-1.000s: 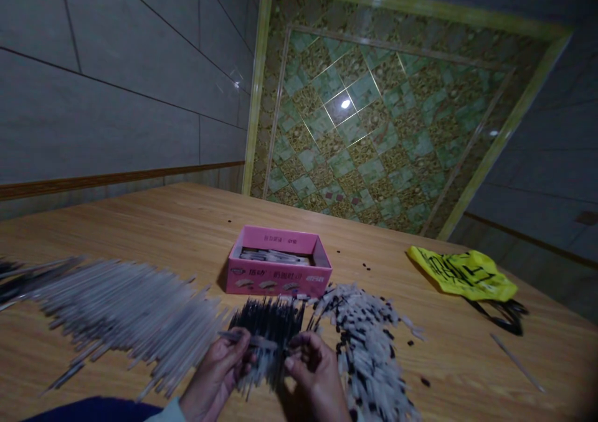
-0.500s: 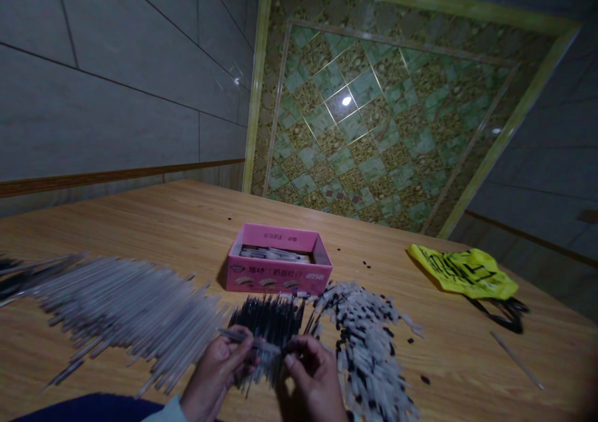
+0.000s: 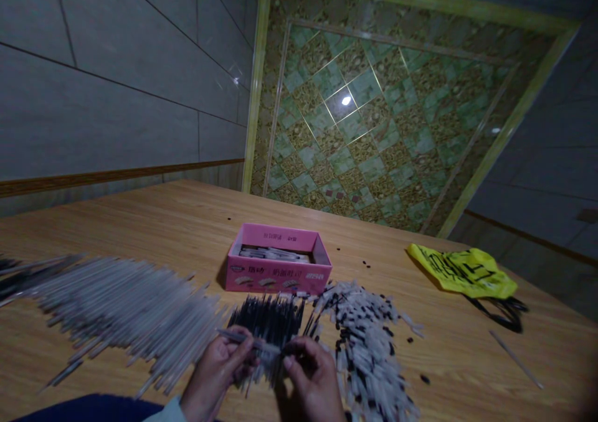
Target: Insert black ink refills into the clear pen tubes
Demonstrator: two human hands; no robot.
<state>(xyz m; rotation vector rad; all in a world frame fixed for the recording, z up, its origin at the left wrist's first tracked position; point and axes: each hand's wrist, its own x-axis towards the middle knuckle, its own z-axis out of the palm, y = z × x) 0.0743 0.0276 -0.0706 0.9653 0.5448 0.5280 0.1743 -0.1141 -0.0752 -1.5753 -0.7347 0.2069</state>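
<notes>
My left hand [image 3: 219, 363] is closed around a slim pen [image 3: 265, 346] with a clear barrel, tilted slightly down to the right. At the pen's right end my right hand [image 3: 315, 372] has its thumb and fingers pinched together. A small dark piece seems to be between them, too blurred to name. Beneath and beyond both hands lies a bundle of thin black pen refills [image 3: 268, 316]. Left of them spreads a wide heap of clear pen barrels [image 3: 126, 310]. On the right is a pile of clear caps and small black plugs [image 3: 369, 341].
Behind the refills stands an open pink box [image 3: 275, 279] with pens inside. A yellow bag with black straps [image 3: 462, 272] lies at the right of the wooden table [image 3: 154, 216], near a lone thin rod [image 3: 516, 360]. Several black bits are scattered about. A wall rises at left.
Almost nothing differs. Both hands stay at the same place on the pen, and the right hand has shifted only very slightly.
</notes>
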